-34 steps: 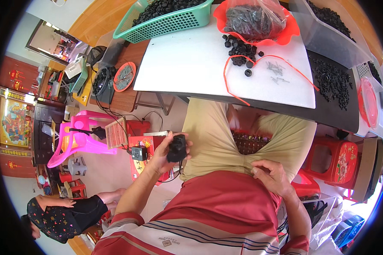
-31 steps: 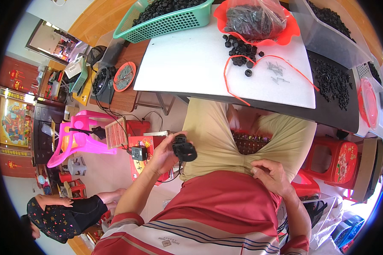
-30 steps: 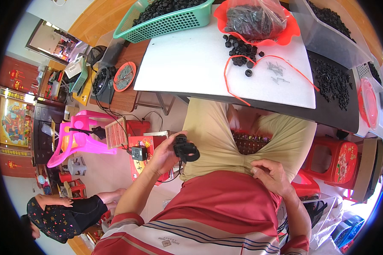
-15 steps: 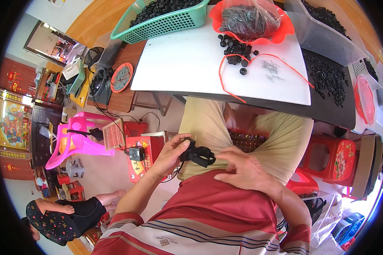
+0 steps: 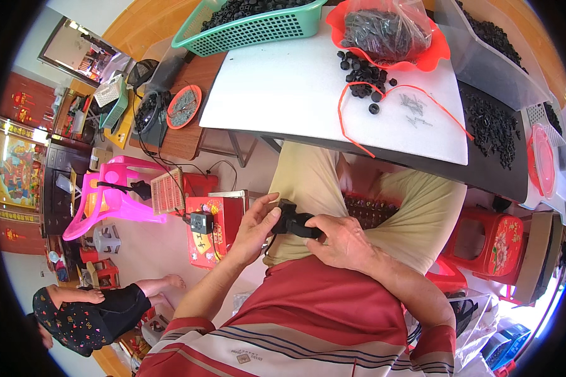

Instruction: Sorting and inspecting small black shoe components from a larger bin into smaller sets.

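Observation:
Over my lap, a black device with loop-shaped parts (image 5: 294, 221) and a thin cable is held between both hands. My left hand (image 5: 256, 225) grips its left end with thumb and fingers. My right hand (image 5: 343, 242) is closed on its right end, thumb below and fingers above. Its exact kind I cannot make out. Beyond my knees stands a table with a white sheet (image 5: 264, 94). Small black round parts (image 5: 366, 78), thin metal pins (image 5: 415, 108) and a red cord (image 5: 344, 119) lie on that sheet.
A green basket (image 5: 251, 36), a red bowl (image 5: 439, 47) and a clear bin (image 5: 484, 75) line the table's far side. Left are a pink chair (image 5: 107, 195), a red box (image 5: 217, 242) and a small black boxy device (image 5: 201, 222). Another person (image 5: 100, 314) is at lower left.
My right hand has moved left and closed on the device's right end; before, its fingers were apart beside it. The device's loops have turned. My left hand keeps its grip.

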`<state>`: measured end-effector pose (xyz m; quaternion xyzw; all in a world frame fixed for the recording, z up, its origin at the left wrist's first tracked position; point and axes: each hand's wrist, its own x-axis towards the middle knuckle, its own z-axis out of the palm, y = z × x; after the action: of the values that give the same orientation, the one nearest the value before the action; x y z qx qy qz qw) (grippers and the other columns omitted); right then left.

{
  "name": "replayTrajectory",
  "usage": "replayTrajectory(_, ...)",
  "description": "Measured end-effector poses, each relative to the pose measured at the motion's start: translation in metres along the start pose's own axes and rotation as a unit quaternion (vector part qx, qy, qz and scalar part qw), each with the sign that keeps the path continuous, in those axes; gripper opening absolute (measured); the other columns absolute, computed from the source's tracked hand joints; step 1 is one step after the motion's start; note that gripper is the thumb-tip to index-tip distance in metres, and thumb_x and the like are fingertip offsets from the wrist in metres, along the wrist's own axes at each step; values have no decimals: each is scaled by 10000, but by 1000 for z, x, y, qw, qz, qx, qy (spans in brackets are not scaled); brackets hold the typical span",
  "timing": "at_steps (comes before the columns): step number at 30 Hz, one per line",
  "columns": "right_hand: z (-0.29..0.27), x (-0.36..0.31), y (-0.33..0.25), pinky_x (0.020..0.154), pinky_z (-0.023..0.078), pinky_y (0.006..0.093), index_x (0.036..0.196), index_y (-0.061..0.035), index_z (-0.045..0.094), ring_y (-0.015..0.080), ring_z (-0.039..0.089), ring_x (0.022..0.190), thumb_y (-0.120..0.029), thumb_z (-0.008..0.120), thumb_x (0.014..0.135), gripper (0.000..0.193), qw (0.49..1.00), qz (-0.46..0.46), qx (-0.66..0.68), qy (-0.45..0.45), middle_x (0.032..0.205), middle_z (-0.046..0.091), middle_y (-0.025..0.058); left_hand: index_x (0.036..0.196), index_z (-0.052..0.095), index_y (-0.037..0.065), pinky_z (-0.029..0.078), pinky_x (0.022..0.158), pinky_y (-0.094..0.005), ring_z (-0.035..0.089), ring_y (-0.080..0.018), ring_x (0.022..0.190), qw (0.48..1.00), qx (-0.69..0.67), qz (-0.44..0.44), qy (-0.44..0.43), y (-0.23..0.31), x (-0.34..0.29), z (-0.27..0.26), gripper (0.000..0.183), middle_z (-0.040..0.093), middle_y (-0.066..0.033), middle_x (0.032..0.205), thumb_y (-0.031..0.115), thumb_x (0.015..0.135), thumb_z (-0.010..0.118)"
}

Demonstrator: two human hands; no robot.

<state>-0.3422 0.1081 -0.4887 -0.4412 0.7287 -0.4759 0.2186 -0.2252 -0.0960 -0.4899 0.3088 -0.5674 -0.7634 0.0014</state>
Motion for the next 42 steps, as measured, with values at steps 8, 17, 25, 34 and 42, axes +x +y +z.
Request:
replayTrajectory(8,3,4,-7,622,545,437,962,-15,671,347,696,690,-289,768,858,309,997,53,20,49,806,699,178,1234,616,15,523,896,-344,623,-282,1099,866,355,333,117,-18,-26,23,375,611,-168,1194,74,887,744)
replayTrajectory(17,4,5,-26,593,526,375,950,-17,672,270,677,666,-210,801,853,251,997,20,44,54,810,680,143,1060,685,-31,520,786,-309,667,-220,905,938,265,220,-44,-22,-32,27,138,674,-139,998,61,961,656)
replayTrajectory(25,5,-7,-23,663,527,444,982,-38,633,366,680,766,-149,755,861,205,996,0,57,65,854,658,161,1169,702,7,516,850,-297,673,-197,965,948,227,216,-46,-19,-33,38,218,684,-117,1045,59,961,662)
replayTrajectory(34,4,-14,-16,646,536,414,994,-33,629,343,695,758,-110,768,842,219,993,8,88,83,873,671,157,1119,731,24,539,822,-313,692,-222,950,907,323,269,0,-19,-32,38,269,704,-113,1032,20,853,772)
replayTrajectory(42,3,-11,-19,657,543,400,987,-17,628,323,701,759,-107,773,837,227,993,23,97,60,861,674,162,1012,744,12,533,771,-309,676,-221,870,910,283,296,63,-26,-31,34,211,692,-106,926,-40,810,774)
